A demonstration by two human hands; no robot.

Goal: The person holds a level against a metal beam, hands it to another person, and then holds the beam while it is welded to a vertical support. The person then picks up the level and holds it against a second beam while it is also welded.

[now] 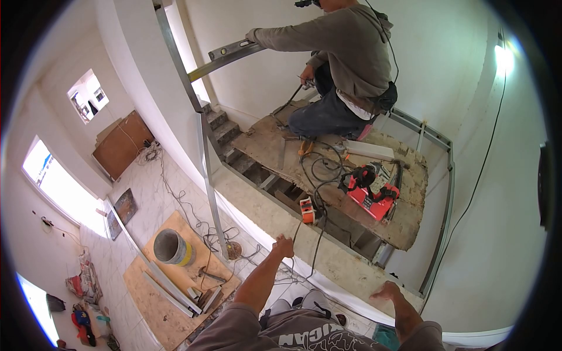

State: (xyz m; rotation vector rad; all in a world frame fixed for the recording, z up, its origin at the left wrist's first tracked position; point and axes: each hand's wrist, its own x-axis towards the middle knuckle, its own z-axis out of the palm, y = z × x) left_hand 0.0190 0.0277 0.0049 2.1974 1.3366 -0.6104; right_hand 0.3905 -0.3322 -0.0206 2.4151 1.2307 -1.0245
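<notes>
My left hand (284, 247) is at the edge of the pale ledge (328, 264), fingers loosely bent and apart, with a dark cable just beside it. My right hand (386, 291) rests farther right on the same ledge, its fingers spread and nothing in them. Beyond the ledge, an orange-and-white object (307, 210), perhaps a tape roll, lies near the cable. A red welding machine (374, 196) with black straps or handles sits on a worn wooden board (275, 149).
A co-worker (351, 52) kneels on the board, one hand on a spirit level (229, 49) along a metal bar. Concrete stairs (222, 127) lie behind an upright metal post (208, 169). Below left, a bucket (174, 247), metal tubes (170, 286) and a hammer (211, 275) are on plywood.
</notes>
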